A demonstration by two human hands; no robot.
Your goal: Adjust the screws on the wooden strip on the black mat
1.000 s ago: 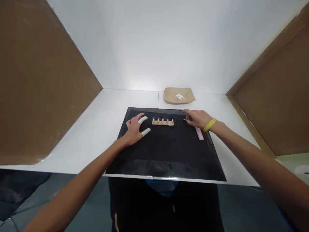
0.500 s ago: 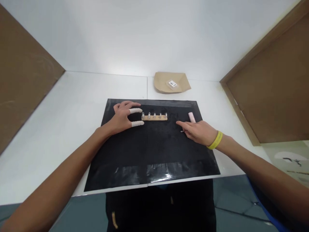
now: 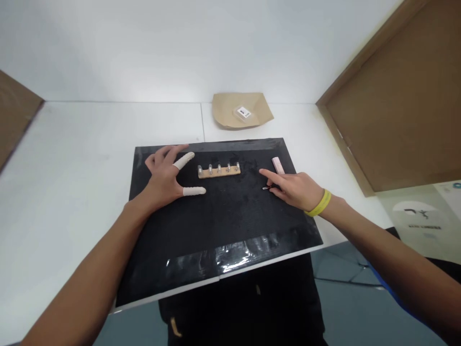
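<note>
A light wooden strip (image 3: 219,172) lies on the black mat (image 3: 216,216), with several small clear-and-metal pieces standing in a row along it. To its left, my left hand (image 3: 163,178) is open, thumb and index finger spread apart and both covered in white finger cots; it does not touch the strip. On the right, my right hand (image 3: 293,187) has its fingers bent around a thin tool (image 3: 266,188) with a shiny tip pointing left; most of the tool is hidden. Just beyond that hand lies a pale pink bar (image 3: 277,165).
At the back of the white table (image 3: 90,144) sits a brown paper tray (image 3: 223,108) holding a small clear box (image 3: 244,113) with a white label. A white wall rises behind, and brown boards (image 3: 392,96) stand at both sides.
My left hand has drawn back from the strip's left end, and its thumb and index finger have spread wider. The right hand still holds the thin tool. The view has shifted and tilted.
</note>
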